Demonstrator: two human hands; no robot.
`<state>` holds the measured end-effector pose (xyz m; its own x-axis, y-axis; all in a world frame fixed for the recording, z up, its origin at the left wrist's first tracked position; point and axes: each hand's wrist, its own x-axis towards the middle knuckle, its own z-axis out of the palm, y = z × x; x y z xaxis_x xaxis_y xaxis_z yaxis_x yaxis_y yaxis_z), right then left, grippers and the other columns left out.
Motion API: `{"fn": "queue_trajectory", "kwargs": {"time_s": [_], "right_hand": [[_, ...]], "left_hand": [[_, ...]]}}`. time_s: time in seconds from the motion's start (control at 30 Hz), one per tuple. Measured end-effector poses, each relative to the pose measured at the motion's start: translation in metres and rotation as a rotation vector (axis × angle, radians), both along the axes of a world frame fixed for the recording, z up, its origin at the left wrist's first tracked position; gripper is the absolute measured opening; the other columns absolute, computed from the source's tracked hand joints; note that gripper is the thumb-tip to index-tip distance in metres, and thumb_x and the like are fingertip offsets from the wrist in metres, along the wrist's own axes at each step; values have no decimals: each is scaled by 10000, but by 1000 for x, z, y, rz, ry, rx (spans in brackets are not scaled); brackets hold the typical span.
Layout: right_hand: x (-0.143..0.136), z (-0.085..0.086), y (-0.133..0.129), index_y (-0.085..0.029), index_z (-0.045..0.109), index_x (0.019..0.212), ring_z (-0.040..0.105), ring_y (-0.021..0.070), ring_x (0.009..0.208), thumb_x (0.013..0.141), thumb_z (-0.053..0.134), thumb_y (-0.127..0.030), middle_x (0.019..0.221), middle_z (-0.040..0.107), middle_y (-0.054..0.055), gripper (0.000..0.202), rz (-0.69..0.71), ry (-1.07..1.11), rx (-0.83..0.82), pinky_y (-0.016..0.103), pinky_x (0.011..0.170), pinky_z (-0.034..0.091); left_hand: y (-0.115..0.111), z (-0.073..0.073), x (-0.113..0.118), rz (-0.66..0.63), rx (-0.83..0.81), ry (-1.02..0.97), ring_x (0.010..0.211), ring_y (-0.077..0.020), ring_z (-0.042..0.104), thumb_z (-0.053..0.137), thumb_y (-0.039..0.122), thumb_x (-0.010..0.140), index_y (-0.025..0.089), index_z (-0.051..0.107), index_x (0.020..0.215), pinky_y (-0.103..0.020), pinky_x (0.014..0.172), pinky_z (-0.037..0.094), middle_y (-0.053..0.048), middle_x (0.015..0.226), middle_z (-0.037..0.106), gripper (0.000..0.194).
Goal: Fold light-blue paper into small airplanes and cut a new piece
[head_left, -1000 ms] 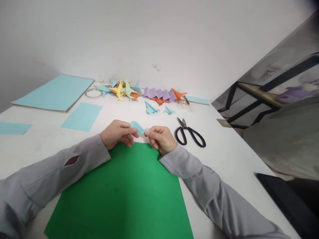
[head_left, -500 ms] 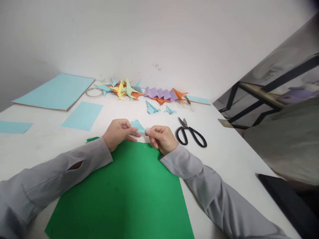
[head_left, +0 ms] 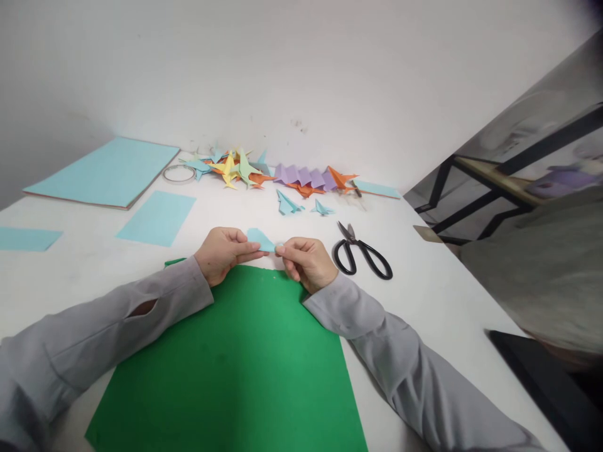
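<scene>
Near the far edge of a green sheet [head_left: 230,358], the person's left hand [head_left: 219,254] is pinching the broad part of a small blue paper [head_left: 257,236]; the right hand [head_left: 309,261] is clasping its narrow end; its length is running crosswise between them, both hands touching it, neither being nearer.

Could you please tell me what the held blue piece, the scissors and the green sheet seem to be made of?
Held blue piece: probably matte paper, being thin with angular edges.
Scissors: grey metallic-looking blades, likely steel; glossy black handles with highlights, plastic or coated metal.
Green sheet: matte, flat and evenly coloured; card or paper, I cannot tell which.
</scene>
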<state>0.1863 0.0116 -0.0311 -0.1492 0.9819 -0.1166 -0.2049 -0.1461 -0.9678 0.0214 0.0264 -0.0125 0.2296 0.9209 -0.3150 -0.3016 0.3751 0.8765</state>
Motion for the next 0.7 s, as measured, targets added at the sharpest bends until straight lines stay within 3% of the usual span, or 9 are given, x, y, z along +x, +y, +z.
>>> {"fn": "queue_trajectory", "kwargs": {"time_s": [0.43, 0.7], "right_hand": [[1, 1, 0, -124, 558, 490, 356, 34, 202, 540, 743, -291, 318, 494, -55, 254, 3, -5, -21, 129, 208, 209], [3, 3, 0, -119, 575, 504, 365, 40, 198, 543, 731, -288, 315, 496, -52, 234, 29, -5, -49, 131, 204, 215]], "left_hand": [[1, 2, -1, -30, -29, 33, 622, -216, 682, 668, -59, 605, 105, 455, 512, -200, 601, 559, -34, 465, 603, 284], [2, 7, -4, -189, -105, 59, 630, -206, 683, 636, -31, 661, 110, 431, 519, -178, 549, 556, -112, 581, 670, 286]]}}
